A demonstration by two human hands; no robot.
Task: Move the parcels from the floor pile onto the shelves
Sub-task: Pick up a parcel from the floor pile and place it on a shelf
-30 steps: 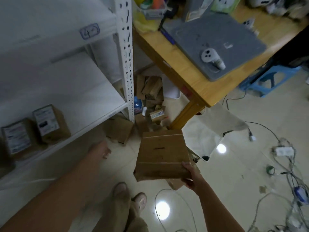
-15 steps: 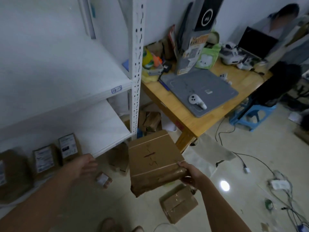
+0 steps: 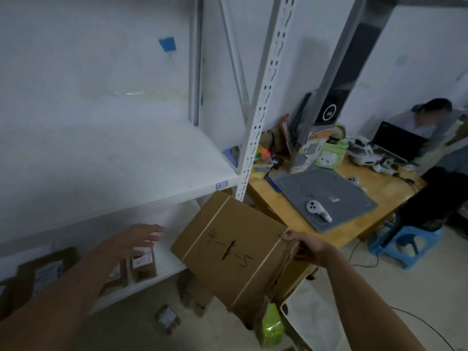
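Parcels are what this is about, and a handful already stand on the lower shelf (image 3: 174, 262) down at eight o'clock: small brown boxes with white labels (image 3: 143, 264), lined up toward the left edge of the view. Just above them the left hand (image 3: 131, 243) reaches out over that shelf with its fingers (image 3: 154, 230) spread wide and holding nothing. Above it, at ten o'clock, the upper shelf (image 3: 152, 173) lies bare and white as far as it shows, with a small tag at its front right corner by the perforated upright (image 3: 255, 117). Now the centre: the big brown parcel (image 3: 228, 252), marked by hand "4-1-5" with the middle figure gone over, rides tilted in the air in front of the shelf's right end, touching neither board. At three o'clock of it the right hand (image 3: 307, 247) has it by the near right edge, thumb on top, the other fingers hidden underneath. Low at six o'clock, a couple of small packages (image 3: 167, 319) lie on the floor (image 3: 379, 300), and a green packet (image 3: 272, 328) shows below the carried box, so by my reckoning the job is partly done, with this box and at least those left to shelve. Off at two o'clock, the wooden table (image 3: 316, 231) with its grey mat plays no part.
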